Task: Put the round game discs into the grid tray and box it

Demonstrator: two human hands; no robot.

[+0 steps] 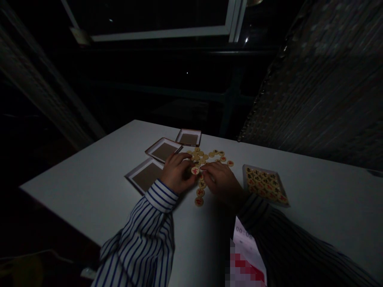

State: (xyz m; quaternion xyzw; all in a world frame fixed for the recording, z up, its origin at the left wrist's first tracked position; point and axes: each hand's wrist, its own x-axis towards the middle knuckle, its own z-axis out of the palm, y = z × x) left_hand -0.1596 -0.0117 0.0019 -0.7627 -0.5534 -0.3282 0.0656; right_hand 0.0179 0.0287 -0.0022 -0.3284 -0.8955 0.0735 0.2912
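Over the white table, my left hand (177, 172) is closed, pinching a round xiangqi piece (195, 170) with a red character facing up. Close to that piece's right edge is my right hand (223, 181), its thumb and fingers bent and slightly apart; I see nothing held in it. Whether its fingertips touch the piece I cannot tell. Loose xiangqi pieces (205, 157) lie in a pile just beyond both hands. Several more, among them a red-marked piece (199, 201), run in a line toward me below the hands.
Right of my hands, a shallow box (245, 175) holds rows of black- and red-marked pieces. Left and behind stand three shallow trays: a near tray (129, 175), a middle tray (147, 151) and a far tray (200, 137). A lit phone screen (243, 239) shows below my right forearm.
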